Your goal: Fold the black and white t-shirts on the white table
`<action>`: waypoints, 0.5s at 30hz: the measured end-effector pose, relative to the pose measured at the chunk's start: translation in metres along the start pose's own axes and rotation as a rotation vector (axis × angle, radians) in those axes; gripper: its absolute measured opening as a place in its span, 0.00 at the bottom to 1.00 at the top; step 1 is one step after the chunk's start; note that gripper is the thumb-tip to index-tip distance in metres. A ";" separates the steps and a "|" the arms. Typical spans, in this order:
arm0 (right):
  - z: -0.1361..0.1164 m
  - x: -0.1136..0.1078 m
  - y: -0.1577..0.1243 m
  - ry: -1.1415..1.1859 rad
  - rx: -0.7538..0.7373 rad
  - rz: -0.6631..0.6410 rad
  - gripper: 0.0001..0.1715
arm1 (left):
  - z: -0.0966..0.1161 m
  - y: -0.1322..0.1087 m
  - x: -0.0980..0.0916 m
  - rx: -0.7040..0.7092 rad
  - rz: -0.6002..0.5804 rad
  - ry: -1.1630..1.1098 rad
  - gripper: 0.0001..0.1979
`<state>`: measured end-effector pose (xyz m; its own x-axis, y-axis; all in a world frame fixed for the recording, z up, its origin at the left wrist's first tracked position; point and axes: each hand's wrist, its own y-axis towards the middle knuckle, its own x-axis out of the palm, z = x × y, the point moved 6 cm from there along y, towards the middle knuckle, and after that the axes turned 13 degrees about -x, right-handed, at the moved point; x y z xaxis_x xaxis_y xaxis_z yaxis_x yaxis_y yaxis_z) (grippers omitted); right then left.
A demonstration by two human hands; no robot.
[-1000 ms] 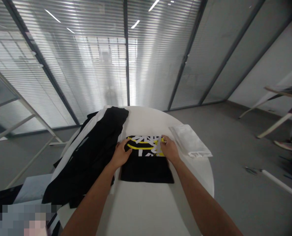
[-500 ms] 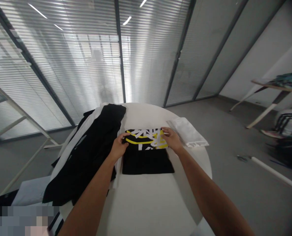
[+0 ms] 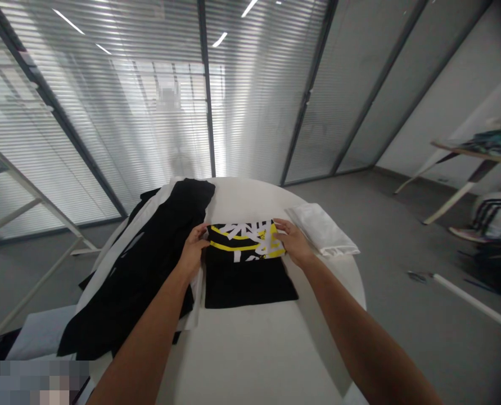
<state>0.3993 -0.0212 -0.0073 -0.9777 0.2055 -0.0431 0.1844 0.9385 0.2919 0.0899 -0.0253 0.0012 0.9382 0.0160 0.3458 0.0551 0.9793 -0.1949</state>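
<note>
A black folded garment, probably a T-shirt (image 3: 250,287), lies on the white table (image 3: 250,354). Its upper part is folded over and shows a yellow and white print. At the left end of this printed fold, my left hand (image 3: 192,250) grips the edge between thumb and fingers. My right hand (image 3: 293,241) closes on the opposite edge, its fingertips on the print. To the right of that hand lies a folded white cloth (image 3: 323,228). Close by my left hand is a heap of black and white clothes (image 3: 149,264).
The table has a rounded far edge, facing a glass partition with blinds (image 3: 250,112). On the left stands a pale metal frame (image 3: 39,197). A white pole (image 3: 473,301) and bags (image 3: 499,247) lie on the floor at right, below another table (image 3: 465,149).
My left hand has shifted slightly left along with the printed fold's left edge. The right hand stays nearly in place, still on its edge. The view has moved a little.
</note>
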 end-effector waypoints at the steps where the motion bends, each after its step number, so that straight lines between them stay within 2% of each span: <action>1: -0.002 0.000 0.000 -0.032 -0.008 0.000 0.29 | 0.000 0.000 0.000 -0.030 0.002 -0.033 0.27; 4: -0.007 -0.001 -0.002 -0.167 -0.032 -0.012 0.24 | -0.001 -0.001 0.002 -0.115 -0.016 -0.071 0.30; 7: -0.009 -0.002 -0.003 -0.223 -0.026 -0.028 0.23 | 0.000 -0.004 0.004 -0.122 -0.040 -0.055 0.33; 11: -0.004 -0.003 -0.003 -0.140 0.049 -0.024 0.24 | 0.000 -0.007 0.006 -0.089 -0.092 -0.031 0.36; 15: 0.002 -0.003 -0.002 -0.085 0.149 0.000 0.30 | -0.001 -0.007 0.007 -0.086 -0.118 -0.073 0.37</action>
<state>0.4016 -0.0232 -0.0093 -0.9669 0.2223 -0.1255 0.2034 0.9679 0.1475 0.0960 -0.0320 0.0041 0.8963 -0.0798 0.4363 0.1950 0.9544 -0.2260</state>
